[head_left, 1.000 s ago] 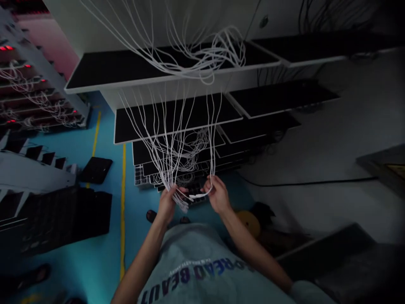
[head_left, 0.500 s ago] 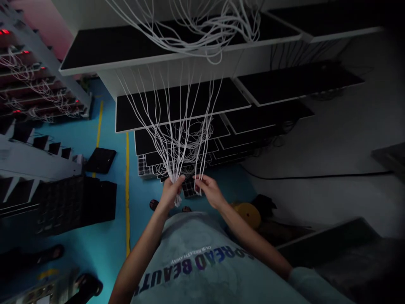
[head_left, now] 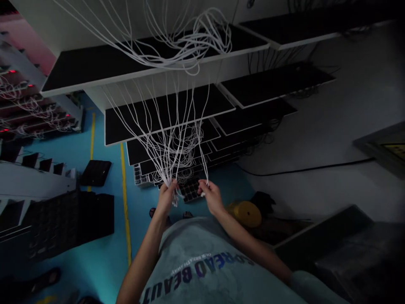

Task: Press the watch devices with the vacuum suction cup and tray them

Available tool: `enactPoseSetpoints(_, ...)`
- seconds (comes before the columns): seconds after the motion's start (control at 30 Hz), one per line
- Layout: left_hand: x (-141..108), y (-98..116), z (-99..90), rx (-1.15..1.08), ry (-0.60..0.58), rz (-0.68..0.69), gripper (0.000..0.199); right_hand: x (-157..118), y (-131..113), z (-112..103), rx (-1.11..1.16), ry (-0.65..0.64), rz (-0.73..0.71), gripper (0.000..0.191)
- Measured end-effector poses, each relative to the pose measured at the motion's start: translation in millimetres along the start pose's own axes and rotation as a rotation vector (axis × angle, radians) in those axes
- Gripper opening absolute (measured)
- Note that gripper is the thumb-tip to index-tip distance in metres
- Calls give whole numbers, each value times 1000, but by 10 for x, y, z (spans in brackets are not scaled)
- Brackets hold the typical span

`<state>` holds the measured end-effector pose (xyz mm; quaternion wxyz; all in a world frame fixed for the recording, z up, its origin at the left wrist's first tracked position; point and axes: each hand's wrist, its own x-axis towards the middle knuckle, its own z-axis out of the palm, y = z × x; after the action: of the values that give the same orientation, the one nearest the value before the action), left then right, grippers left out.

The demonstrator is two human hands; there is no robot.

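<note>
A thick bunch of white cables (head_left: 164,169) fans down from behind a black shelf, and my left hand (head_left: 166,196) is closed around its lower ends. The cable tips poke out below that fist. To its right, my right hand (head_left: 210,195) pinches a thinner strand of white cable (head_left: 202,156), with a pale end just under the fingers; whether it is one cable or two is hard to tell. The hands are a short way apart, in front of my shirt. More loose white cables (head_left: 190,52) lie looped over the upper shelf.
Black shelves with pale edges (head_left: 171,103) rise in tiers ahead. A black gridded tray (head_left: 191,190) sits on the blue floor below my hands. A yellow spool (head_left: 247,213) stands right, black crates (head_left: 71,219) left. Another person's foot (head_left: 50,276) shows lower left.
My right hand has moved slightly right and down, away from the left, and now holds fewer cables. More strands run to my left hand. The view has shifted a little.
</note>
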<state>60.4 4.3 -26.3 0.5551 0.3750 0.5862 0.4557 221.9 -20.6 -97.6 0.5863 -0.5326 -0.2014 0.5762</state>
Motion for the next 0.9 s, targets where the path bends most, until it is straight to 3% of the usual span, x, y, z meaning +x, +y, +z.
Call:
enactPoseSetpoints(0.17,12,-7,19,-42,-6,-39,46,45,-16,-185,24,54,-49,54)
enactPoseSetpoints(0.37,51,-61,134,65,-54,-40,43,-120,49,83,-138,-226,-27,43)
enactPoseSetpoints(0.6,119,-42,95,175,-103,19,26,-65,18,207,-185,-322,-15,31)
enactPoseSetpoints(0.73,121,-52,80,224,-165,11,27,-20,-28,203,-207,-369,0,29)
enactPoseSetpoints(0.9,125,-45,5,253,-146,28,35,13,11,123,-163,-300,51,41)
